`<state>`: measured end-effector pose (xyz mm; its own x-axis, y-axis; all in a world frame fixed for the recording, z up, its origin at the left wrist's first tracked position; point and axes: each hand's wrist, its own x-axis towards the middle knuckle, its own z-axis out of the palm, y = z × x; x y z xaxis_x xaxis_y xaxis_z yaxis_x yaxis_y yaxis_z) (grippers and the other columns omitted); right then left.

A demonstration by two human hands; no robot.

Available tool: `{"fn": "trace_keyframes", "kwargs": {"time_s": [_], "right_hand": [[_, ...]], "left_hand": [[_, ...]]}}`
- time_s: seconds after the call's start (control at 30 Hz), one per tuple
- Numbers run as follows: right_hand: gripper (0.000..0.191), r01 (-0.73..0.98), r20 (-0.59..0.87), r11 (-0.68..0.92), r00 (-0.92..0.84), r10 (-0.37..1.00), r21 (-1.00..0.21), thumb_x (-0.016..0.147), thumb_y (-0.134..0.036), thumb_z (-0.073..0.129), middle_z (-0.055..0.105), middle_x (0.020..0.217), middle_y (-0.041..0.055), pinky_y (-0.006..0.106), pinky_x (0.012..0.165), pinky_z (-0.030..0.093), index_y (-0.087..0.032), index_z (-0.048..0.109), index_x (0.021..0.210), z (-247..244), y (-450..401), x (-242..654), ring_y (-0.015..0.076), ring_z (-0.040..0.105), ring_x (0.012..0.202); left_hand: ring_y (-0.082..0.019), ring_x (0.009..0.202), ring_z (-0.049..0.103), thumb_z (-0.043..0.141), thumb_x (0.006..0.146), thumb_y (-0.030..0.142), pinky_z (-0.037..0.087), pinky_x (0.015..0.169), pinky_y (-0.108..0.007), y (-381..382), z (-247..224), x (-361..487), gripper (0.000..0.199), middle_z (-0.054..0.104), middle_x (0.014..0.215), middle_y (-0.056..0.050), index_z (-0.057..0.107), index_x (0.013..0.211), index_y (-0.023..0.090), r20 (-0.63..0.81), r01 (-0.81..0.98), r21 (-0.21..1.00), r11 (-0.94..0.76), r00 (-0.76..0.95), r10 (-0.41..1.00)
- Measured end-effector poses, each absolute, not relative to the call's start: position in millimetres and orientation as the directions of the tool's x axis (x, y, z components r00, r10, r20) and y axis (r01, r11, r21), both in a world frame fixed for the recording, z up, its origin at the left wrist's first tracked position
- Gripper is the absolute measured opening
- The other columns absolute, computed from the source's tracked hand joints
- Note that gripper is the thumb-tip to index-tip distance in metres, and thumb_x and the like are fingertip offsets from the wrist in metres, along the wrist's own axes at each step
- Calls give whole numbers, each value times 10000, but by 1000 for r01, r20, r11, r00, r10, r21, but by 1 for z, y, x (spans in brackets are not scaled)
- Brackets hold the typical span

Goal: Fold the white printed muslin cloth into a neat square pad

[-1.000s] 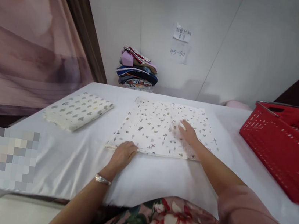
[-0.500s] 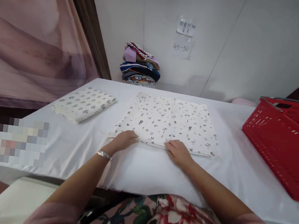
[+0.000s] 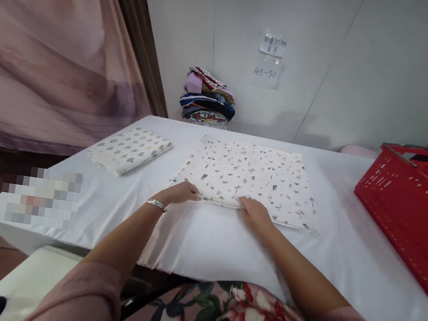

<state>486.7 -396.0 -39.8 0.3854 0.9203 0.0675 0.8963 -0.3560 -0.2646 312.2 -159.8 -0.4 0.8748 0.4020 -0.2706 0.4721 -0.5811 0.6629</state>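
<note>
A white cloth (image 3: 248, 173) with small grey and brown prints lies folded in layers on the white-covered table. My left hand (image 3: 183, 193), with a silver bracelet at the wrist, pinches the near edge of this cloth left of its middle. Farther right along the same edge, my right hand (image 3: 255, 212) grips the layers too. Between the hands the edge is slightly raised. My fingertips are partly hidden under the fabric. Another folded cloth (image 3: 131, 150), white with grey cloud-like shapes, lies to the left, untouched.
A red plastic basket (image 3: 414, 210) stands on the right of the white tabletop (image 3: 202, 244). A pile of folded fabrics (image 3: 209, 98) sits behind the table by the wall. A blurred-out item (image 3: 43, 197) lies at the left edge. Pink curtain hangs at left.
Both hands have closed on the cloth's near edge and lifted it a little between them. The whole view has shifted slightly, so the table and basket appear farther right.
</note>
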Motion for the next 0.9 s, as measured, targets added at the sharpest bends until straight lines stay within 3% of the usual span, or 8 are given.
{"fn": "trace_keyframes", "kwargs": {"time_s": [0.13, 0.3, 0.43, 0.5, 0.6, 0.67, 0.73, 0.9], "right_hand": [[376, 864, 57, -363, 406, 912, -348, 840, -183, 402, 624, 1042, 54, 284, 783, 367, -220, 511, 1198, -39, -395, 491, 201, 538, 946], [347, 862, 66, -362, 409, 910, -356, 857, -189, 396, 622, 1041, 50, 280, 776, 356, -220, 511, 1183, -43, -396, 490, 194, 534, 944], [342, 861, 62, -369, 414, 908, -349, 865, -196, 391, 618, 1062, 46, 275, 776, 356, -220, 511, 1184, -43, -395, 490, 188, 529, 953], [346, 862, 67, -369, 415, 907, -347, 852, -189, 400, 617, 1078, 48, 274, 783, 358, -214, 516, 1177, -43, -395, 491, 189, 528, 961], [339, 866, 88, -357, 410, 908, -349, 833, -176, 405, 632, 1036, 43, 271, 766, 364, -216, 536, 1144, -43, -395, 491, 190, 538, 932], [329, 868, 105, -347, 406, 908, -355, 825, -169, 404, 641, 998, 35, 268, 749, 367, -223, 550, 1115, -44, -396, 490, 188, 544, 904], [323, 871, 127, -331, 398, 908, -364, 818, -158, 409, 643, 986, 29, 264, 753, 369, -224, 560, 1095, -45, -397, 490, 184, 545, 899], [318, 873, 145, -306, 383, 912, -379, 835, -163, 412, 633, 1046, 34, 261, 812, 372, -215, 563, 1110, -46, -400, 489, 177, 534, 955]], "left_hand": [[-183, 770, 556, 518, 757, 336, 390, 695, -273, -175, -6, 305, 274, 646, 876, -33, 652, 944, 187, -132, 426, 498, -755, 898, 419], [-276, 1122, 472, 506, 758, 163, 338, 938, -407, -213, -20, 294, 476, 534, 1228, -127, 505, 1234, 177, 251, 372, 245, -895, 867, 429], [-272, 1095, 486, 502, 805, 211, 351, 934, -422, -264, -34, 296, 330, 575, 1141, -115, 574, 1127, 192, 342, 310, 404, -861, 822, 456], [-226, 944, 564, 524, 807, 283, 424, 839, -357, -292, -41, 304, 250, 627, 987, -84, 613, 1026, 201, 210, 265, 662, -701, 832, 513], [-143, 639, 594, 539, 796, 311, 436, 556, -254, -319, -46, 323, 261, 648, 855, -61, 581, 1012, 171, -229, 311, 949, -47, 785, 576], [-114, 595, 598, 565, 780, 269, 400, 483, -215, -326, -45, 338, 275, 650, 913, -83, 538, 1024, 145, -433, 263, 890, 372, 743, 510], [-105, 625, 613, 587, 776, 237, 413, 497, -196, -326, -42, 352, 250, 644, 956, -103, 525, 993, 128, -506, 174, 790, 587, 727, 464], [-72, 552, 568, 476, 867, 244, 422, 503, -181, -319, -41, 375, 160, 648, 854, -73, 549, 950, 129, -557, 98, 733, 673, 654, 512]]}}
